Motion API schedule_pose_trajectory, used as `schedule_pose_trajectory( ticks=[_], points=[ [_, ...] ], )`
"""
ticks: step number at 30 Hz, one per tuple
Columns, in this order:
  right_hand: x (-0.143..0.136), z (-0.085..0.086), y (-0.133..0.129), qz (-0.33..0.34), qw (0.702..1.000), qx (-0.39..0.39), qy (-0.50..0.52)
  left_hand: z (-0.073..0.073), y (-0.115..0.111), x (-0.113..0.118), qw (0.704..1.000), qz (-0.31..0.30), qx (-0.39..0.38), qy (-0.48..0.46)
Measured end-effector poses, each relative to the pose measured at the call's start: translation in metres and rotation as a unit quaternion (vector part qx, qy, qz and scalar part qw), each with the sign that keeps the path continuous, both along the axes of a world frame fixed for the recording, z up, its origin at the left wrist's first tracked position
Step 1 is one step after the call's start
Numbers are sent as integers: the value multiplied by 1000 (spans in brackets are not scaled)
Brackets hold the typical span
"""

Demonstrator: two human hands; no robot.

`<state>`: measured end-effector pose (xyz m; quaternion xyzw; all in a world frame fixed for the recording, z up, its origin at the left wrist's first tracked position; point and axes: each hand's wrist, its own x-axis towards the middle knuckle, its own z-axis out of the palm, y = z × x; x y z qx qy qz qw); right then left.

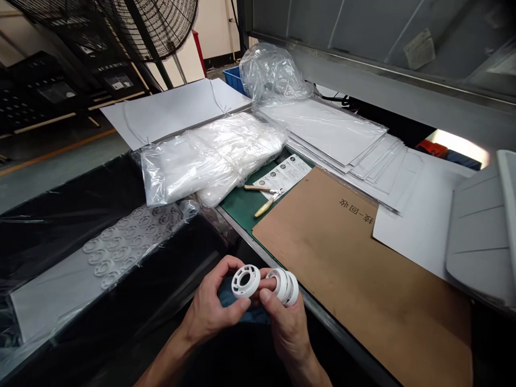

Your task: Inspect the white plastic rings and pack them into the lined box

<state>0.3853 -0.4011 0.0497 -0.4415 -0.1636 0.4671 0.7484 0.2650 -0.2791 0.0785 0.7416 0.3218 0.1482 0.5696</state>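
A long metal machine housing (pixel 403 80) ran across the top right, and below it a work table (pixel 242 207) with a green mat carried most of the clutter. On the left a black bin lined with dark film (pixel 60 215) sat below the table edge, and a flat white tray of ring-shaped plastic parts under clear film (pixel 121 244) lay slanted in it. A brown cardboard sheet (pixel 355 279) printed with a few characters covered the near right of the table, with white paper sheets (pixel 338 131) stacked behind and beside it. A clear plastic bag stuffed with white material (pixel 209 156) lay at the table's left end, and a crumpled empty bag (pixel 272 72) stood farther back near a blue bin (pixel 234 78). A large wire fan (pixel 133 27) stood in the upper left. Smaller things lay on the mat: a printed label strip (pixel 286 174) and, just beside it, a pair of scissors with pale handles (pixel 264 196). Nearest the camera, the left hand (pixel 212 312) pinched a white spoked plastic reel (pixel 245 281) between thumb and curled fingers, its open face turned upward. The right hand (pixel 284 322) gripped a small stack of white reels (pixel 285 286) with its fingers closed around them, thumb pressed on the near rim. The two sets of reels were almost touching, held over the table's front edge.
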Motion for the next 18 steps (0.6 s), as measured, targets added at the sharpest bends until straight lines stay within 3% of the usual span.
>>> schedule_pose_trajectory(
  ticks=[9,18],
  points=[
    [2,1,-4,1,1000,-11,-28,1,-6,4,999,15,31,0],
    [4,-2,-4,9,999,-31,-41,-4,-1,-1,982,-16,186,-33]
  ],
)
